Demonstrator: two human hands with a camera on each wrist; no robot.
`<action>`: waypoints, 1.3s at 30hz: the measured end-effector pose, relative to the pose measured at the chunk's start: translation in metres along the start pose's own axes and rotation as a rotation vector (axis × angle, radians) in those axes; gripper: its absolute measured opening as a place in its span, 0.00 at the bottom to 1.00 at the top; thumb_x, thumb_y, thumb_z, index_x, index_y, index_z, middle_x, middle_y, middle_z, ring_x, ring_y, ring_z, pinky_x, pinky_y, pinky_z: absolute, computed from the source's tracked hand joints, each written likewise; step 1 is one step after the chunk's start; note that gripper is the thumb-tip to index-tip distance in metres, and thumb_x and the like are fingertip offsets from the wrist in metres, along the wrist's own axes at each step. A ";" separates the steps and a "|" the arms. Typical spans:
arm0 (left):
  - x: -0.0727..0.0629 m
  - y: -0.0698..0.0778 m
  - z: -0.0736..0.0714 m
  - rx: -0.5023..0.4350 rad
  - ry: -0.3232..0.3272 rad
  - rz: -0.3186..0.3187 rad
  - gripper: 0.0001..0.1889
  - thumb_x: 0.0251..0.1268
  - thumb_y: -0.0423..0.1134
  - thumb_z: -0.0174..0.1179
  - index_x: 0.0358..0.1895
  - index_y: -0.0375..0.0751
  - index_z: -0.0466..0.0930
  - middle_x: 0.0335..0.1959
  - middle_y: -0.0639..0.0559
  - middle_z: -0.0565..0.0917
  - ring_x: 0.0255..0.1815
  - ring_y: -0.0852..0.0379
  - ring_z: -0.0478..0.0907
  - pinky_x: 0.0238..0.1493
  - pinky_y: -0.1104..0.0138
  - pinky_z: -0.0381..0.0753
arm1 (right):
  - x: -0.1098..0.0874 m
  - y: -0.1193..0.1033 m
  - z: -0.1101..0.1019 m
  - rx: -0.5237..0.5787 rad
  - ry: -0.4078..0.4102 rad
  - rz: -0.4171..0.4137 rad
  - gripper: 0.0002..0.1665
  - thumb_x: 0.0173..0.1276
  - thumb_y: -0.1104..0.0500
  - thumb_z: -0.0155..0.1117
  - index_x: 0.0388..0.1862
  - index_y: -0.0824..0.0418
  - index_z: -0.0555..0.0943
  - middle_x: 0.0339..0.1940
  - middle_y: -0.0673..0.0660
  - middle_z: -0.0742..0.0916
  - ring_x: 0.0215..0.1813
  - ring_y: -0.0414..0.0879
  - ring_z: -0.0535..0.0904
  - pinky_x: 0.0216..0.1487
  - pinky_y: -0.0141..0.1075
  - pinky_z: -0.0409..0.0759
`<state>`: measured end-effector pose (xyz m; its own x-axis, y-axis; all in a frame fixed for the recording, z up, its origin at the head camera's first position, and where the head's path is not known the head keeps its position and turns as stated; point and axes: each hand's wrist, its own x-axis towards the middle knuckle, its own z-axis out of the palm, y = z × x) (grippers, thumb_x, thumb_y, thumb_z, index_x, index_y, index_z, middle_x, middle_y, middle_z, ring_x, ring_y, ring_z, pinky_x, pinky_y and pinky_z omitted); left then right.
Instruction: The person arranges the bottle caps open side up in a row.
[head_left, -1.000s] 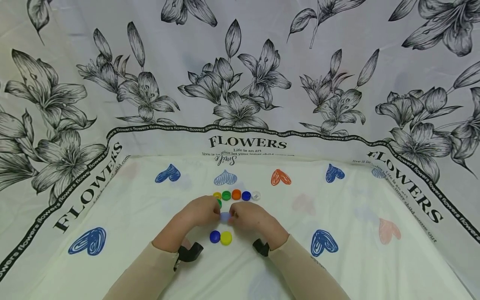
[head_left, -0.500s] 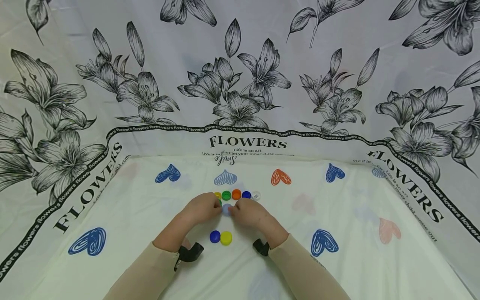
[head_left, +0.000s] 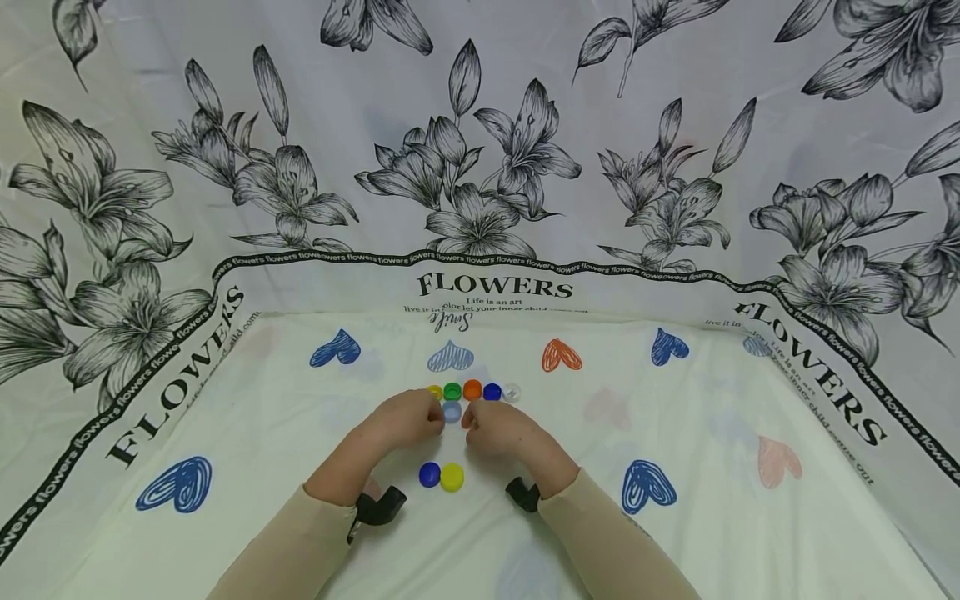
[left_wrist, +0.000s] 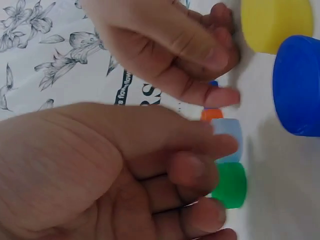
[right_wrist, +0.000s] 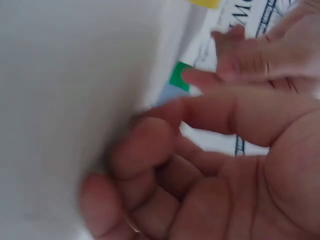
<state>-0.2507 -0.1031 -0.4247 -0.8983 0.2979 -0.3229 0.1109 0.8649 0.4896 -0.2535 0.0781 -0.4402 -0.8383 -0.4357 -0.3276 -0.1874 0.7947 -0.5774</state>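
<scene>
A light blue bottle cap lies between my two hands, just in front of a row of caps. My left hand hovers at its left side with loosely bent fingers; in the left wrist view a fingertip overlaps the light blue cap. Beside that cap, a green cap shows behind the left fingers, hidden by the hand in the head view. To the right, my right hand stands a little apart from the light blue cap, its fingers loosely curled around nothing in the right wrist view.
The back row has yellow, green, orange, dark blue and clear caps. Nearer my body, a blue cap and a yellow cap lie side by side on the heart-print cloth.
The light blue cap has moved away from my body, up to the back row. My right hand pushed forward with it, then let go and drew slightly right.
</scene>
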 end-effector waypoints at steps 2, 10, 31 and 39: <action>-0.004 0.000 -0.001 0.010 -0.049 0.014 0.04 0.68 0.37 0.67 0.42 0.44 0.89 0.32 0.53 0.81 0.34 0.54 0.76 0.40 0.61 0.77 | -0.004 -0.002 -0.004 -0.061 -0.045 -0.010 0.06 0.72 0.63 0.65 0.45 0.58 0.83 0.38 0.50 0.84 0.38 0.46 0.77 0.44 0.39 0.77; -0.018 0.004 0.005 0.089 -0.226 0.018 0.17 0.51 0.42 0.80 0.40 0.50 0.81 0.33 0.55 0.80 0.37 0.52 0.75 0.43 0.54 0.76 | -0.023 -0.015 -0.005 -0.316 -0.178 -0.003 0.10 0.61 0.58 0.77 0.34 0.52 0.81 0.29 0.47 0.81 0.35 0.44 0.75 0.41 0.38 0.75; 0.003 0.009 0.027 0.005 -0.059 0.207 0.05 0.67 0.39 0.69 0.33 0.43 0.87 0.22 0.56 0.80 0.22 0.58 0.74 0.29 0.66 0.75 | -0.020 -0.001 -0.017 -0.276 -0.086 0.045 0.12 0.62 0.52 0.77 0.36 0.58 0.85 0.26 0.48 0.82 0.30 0.44 0.75 0.37 0.38 0.74; 0.006 0.006 0.027 -0.024 0.048 0.200 0.16 0.74 0.36 0.59 0.23 0.42 0.81 0.16 0.56 0.71 0.17 0.60 0.68 0.22 0.68 0.65 | -0.007 0.014 -0.021 -0.167 -0.079 0.012 0.19 0.78 0.49 0.61 0.31 0.60 0.82 0.20 0.50 0.74 0.24 0.43 0.70 0.29 0.35 0.66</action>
<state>-0.2438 -0.0850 -0.4455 -0.8788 0.4426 -0.1783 0.2795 0.7803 0.5596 -0.2611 0.1011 -0.4297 -0.7994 -0.4521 -0.3956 -0.2649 0.8563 -0.4433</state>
